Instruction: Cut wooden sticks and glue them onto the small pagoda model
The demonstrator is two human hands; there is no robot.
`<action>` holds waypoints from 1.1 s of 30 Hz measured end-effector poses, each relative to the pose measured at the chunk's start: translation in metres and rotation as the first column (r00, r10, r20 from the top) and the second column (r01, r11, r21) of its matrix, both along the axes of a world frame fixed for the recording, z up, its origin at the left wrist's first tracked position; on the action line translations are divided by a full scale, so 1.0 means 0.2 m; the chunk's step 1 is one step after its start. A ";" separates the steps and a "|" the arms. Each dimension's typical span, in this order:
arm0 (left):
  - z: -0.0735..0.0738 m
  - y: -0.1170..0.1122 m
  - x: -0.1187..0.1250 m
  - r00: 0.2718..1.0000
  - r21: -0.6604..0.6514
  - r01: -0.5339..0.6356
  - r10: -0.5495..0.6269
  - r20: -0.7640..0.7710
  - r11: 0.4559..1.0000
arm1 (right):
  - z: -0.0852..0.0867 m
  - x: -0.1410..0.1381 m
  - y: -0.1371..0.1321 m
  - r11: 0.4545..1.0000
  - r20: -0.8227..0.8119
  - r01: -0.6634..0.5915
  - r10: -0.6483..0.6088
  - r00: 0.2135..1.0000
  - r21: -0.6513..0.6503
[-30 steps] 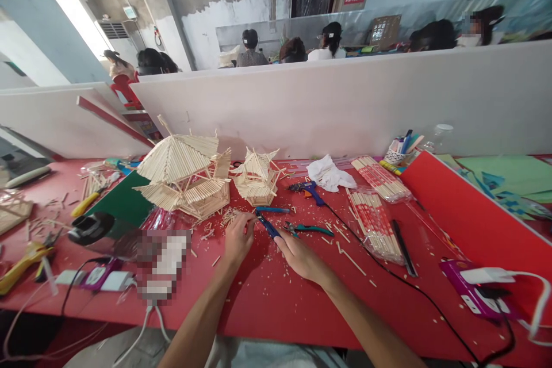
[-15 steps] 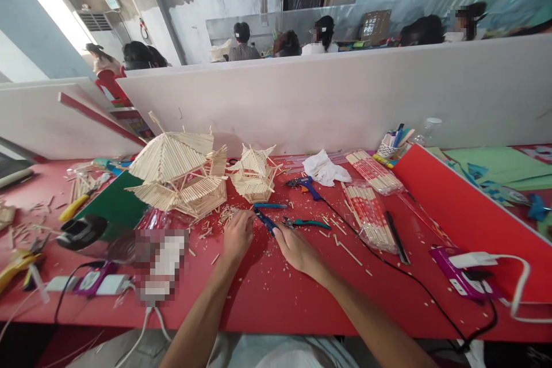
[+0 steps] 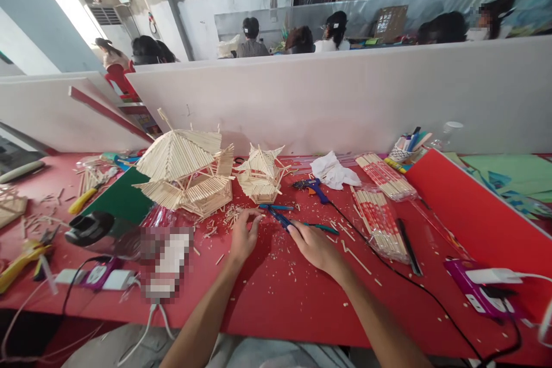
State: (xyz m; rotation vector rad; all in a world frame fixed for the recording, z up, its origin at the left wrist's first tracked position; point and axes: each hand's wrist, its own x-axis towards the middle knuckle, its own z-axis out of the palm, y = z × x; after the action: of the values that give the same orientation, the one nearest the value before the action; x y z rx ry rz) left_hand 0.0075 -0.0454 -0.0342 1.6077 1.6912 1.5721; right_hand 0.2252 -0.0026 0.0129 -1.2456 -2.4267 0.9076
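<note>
My right hand [image 3: 314, 244] is wrapped around dark blue-handled pliers [image 3: 281, 219], whose jaws point up and left. Close to those jaws, my left hand [image 3: 245, 236] has thumb and forefinger nearly together; a tiny pale bit may be between them, too small to name. Just beyond both hands stands a small stick pavilion [image 3: 260, 175] with a pointed roof. A larger stick pavilion [image 3: 185, 175] is to its left. Teal-handled pliers [image 3: 321, 228] lie partly behind my right hand. Short stick offcuts [image 3: 230, 215] are scattered beside my left hand.
A blue glue gun [image 3: 317, 190], white tissue [image 3: 334, 171] and bagged sticks [image 3: 382, 221] lie to the right. A red board [image 3: 483, 224] leans there. On the left are a dark-lidded bottle [image 3: 92, 230], yellow-handled pliers [image 3: 21, 259] and a power strip [image 3: 101, 273]. A white partition [image 3: 323, 103] runs behind.
My left hand has drawn slightly back from the pliers' jaws, its thumb and forefinger now showing more. The pliers stay in my right hand. The whole view has shifted a little.
</note>
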 end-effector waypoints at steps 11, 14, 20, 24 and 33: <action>0.01 0.02 0.03 0.989 -0.079 -0.004 0.016 0.149 0.997 | -0.06 0.23 0.18 0.928 -0.051 0.278 -0.274 0.960 0.248; 0.00 0.02 0.02 0.992 -0.099 0.015 -0.003 0.127 0.995 | -0.08 0.22 0.20 0.900 0.082 0.285 -0.328 0.941 0.329; 0.03 0.02 0.02 0.999 -0.118 0.035 -0.038 -0.026 0.992 | -0.06 0.16 0.23 0.884 0.331 0.259 -0.397 0.856 0.390; 0.11 0.03 0.01 0.980 0.013 0.073 -0.070 -0.187 0.997 | -0.07 0.12 0.25 0.894 0.411 0.224 -0.386 0.826 0.389; 0.27 0.11 0.03 0.851 0.203 0.105 0.018 -0.525 0.974 | 0.22 0.04 0.34 0.981 -0.012 0.006 -0.004 1.000 0.196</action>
State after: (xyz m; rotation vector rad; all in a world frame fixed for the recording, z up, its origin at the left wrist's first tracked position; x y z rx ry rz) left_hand 0.0126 -0.0228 0.0205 2.3481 1.7469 1.4228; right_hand 0.2338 0.0655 0.0561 -1.1718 -2.4341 0.6533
